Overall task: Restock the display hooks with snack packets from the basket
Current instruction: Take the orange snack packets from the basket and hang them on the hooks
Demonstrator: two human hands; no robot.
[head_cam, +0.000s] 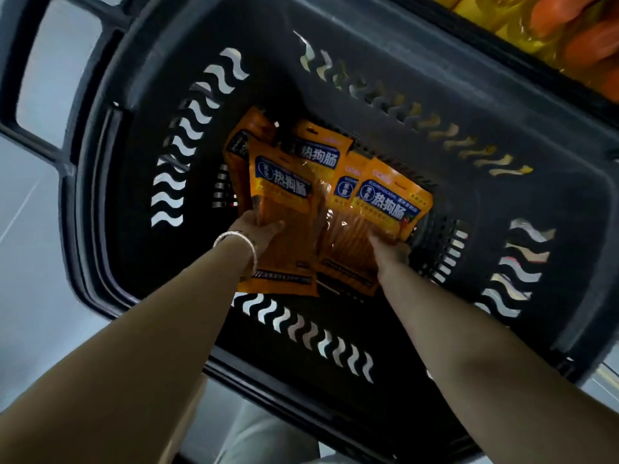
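Note:
Several orange snack packets with blue labels lie fanned out inside a black plastic basket (435,135). My left hand (259,234), with a bracelet at the wrist, grips the front left packet (284,209) near its middle. My right hand (388,251) holds the lower edge of the right packet (392,199). More packets (316,152) sit behind and between these two, partly covered. Both arms reach down into the basket from the bottom of the view.
The basket has wavy slots in its walls and a handle frame (30,128) at the far left. Orange and yellow goods on a shelf (569,35) show at the top right. Pale floor (30,279) lies on the left.

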